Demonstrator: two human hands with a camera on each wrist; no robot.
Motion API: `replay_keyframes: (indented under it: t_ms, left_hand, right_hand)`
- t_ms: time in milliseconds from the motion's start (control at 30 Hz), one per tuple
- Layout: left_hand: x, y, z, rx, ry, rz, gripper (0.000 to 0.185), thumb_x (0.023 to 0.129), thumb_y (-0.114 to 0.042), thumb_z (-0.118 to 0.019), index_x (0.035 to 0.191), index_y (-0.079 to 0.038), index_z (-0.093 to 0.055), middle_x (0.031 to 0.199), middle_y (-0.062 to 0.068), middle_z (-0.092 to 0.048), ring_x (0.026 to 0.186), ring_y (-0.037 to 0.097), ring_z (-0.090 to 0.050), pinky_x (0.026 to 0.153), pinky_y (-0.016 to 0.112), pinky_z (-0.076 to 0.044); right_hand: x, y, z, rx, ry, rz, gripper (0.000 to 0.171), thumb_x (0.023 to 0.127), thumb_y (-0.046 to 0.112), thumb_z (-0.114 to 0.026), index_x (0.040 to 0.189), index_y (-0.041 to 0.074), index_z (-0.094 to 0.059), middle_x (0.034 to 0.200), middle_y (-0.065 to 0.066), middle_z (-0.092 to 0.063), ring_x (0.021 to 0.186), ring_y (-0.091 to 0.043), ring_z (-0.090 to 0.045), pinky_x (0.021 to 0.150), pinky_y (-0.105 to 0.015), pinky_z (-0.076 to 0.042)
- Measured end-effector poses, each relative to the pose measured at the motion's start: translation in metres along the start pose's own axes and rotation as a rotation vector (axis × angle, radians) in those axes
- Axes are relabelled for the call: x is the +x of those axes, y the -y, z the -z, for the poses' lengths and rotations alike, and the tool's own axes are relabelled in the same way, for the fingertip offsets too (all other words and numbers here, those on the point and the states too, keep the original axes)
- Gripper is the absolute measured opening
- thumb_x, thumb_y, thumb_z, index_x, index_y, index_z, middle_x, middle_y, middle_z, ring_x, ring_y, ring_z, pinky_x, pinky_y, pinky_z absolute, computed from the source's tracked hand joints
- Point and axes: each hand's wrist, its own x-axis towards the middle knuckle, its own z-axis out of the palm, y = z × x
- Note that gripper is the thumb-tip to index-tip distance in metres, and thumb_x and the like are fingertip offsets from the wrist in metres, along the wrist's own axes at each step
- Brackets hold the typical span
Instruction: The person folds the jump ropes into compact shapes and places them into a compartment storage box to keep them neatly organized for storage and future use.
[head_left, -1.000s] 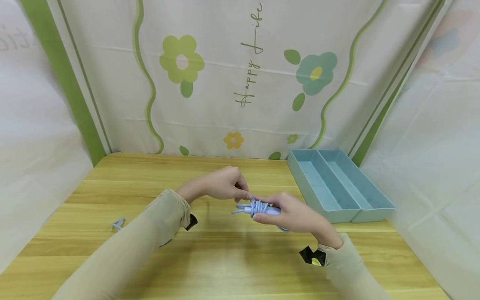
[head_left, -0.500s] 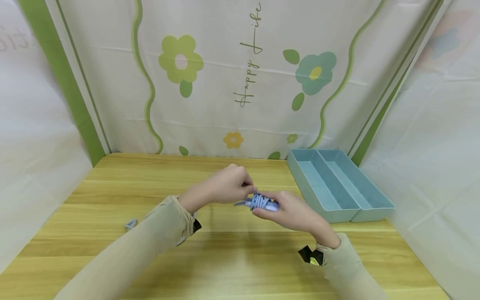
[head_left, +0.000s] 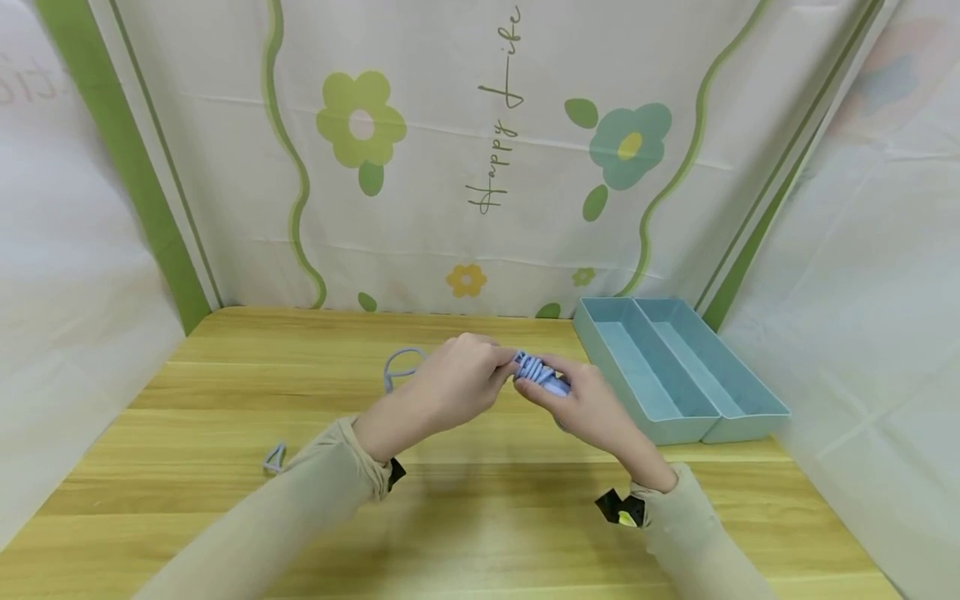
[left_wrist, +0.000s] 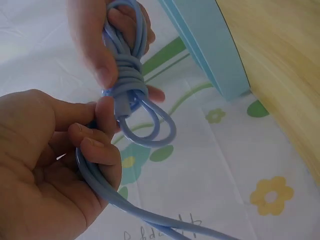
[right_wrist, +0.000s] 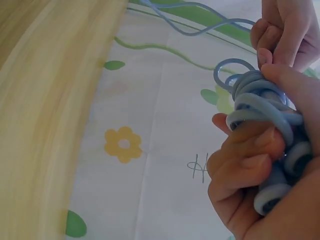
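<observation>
On the far left of my head view I see the cable's plug end (head_left: 274,458) lying on the wooden table (head_left: 225,400), near the left sleeve (head_left: 300,492), and a loose loop of the same light blue cable (head_left: 400,367) curving up behind the left wrist. Moving right, my left hand (head_left: 457,387) is raised above the table's middle with its fingers curled round the free run of cable; the left wrist view shows the thumb and forefinger (left_wrist: 107,112) pinched together on the cord right where it meets the wrapped bundle, while the lower fingers close over the strand that trails out of the palm. Touching it on the right is the coiled cable bundle (head_left: 542,375), held in the air between both hands, well above the tabletop. In the left wrist view I see several turns wound tight around its waist and two loops hanging free below them. My right hand (head_left: 581,400) clamps that bundle: the right wrist view shows its fingers (right_wrist: 245,160) wrapped over the stacked coils, the thumb pressing from the other side. Further right, a pale blue two-compartment tray (head_left: 720,417) stands on the table by the back corner, apart from both hands.
</observation>
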Motion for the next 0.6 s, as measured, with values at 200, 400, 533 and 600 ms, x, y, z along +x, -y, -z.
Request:
replay_keyframes:
  t_ms: [200, 400, 533, 600]
  left_hand:
    - [0.0, -0.003, -0.009, 0.016, -0.03, -0.022, 0.017, 0.098, -0.006, -0.061, 0.082, -0.009, -0.066, 0.066, -0.004, -0.051, 0.057, 0.01, -0.047, 0.049, 0.022, -0.04]
    - [-0.003, -0.005, -0.02, 0.147, -0.107, -0.107, 0.014, 0.094, -0.001, -0.062, 0.105, 0.0, -0.07, 0.079, 0.004, -0.06, 0.063, 0.013, -0.055, 0.05, 0.021, -0.044]
    - [-0.008, -0.007, -0.023, 0.175, -0.186, -0.137, 0.035, 0.093, 0.002, -0.063, 0.127, 0.006, -0.062, 0.097, 0.01, -0.065, 0.072, 0.016, -0.06, 0.055, 0.021, -0.047]
    - [-0.01, -0.008, -0.024, 0.165, -0.217, -0.155, 0.039, 0.093, 0.002, -0.063, 0.131, 0.007, -0.058, 0.101, 0.011, -0.065, 0.071, 0.016, -0.06, 0.053, 0.021, -0.046]
  right_hand:
    - [-0.001, -0.001, -0.003, -0.12, -0.048, 0.016, 0.052, 0.093, 0.054, -0.062, 0.132, 0.02, -0.064, 0.085, 0.006, -0.063, 0.065, -0.015, -0.057, 0.053, -0.034, -0.048]
    - [-0.001, -0.002, -0.003, -0.033, -0.076, -0.042, 0.05, 0.093, 0.05, -0.064, 0.131, 0.018, -0.063, 0.086, -0.001, -0.063, 0.061, -0.018, -0.056, 0.05, -0.034, -0.049]
    - [0.0, 0.0, -0.002, 0.118, -0.126, -0.046, 0.046, 0.094, 0.044, -0.066, 0.131, 0.017, -0.063, 0.088, -0.007, -0.063, 0.06, -0.022, -0.058, 0.048, -0.035, -0.051]
    - [0.0, 0.001, 0.0, 0.158, -0.16, -0.027, 0.043, 0.095, 0.04, -0.067, 0.13, 0.016, -0.064, 0.091, -0.007, -0.064, 0.063, -0.022, -0.059, 0.05, -0.034, -0.051]
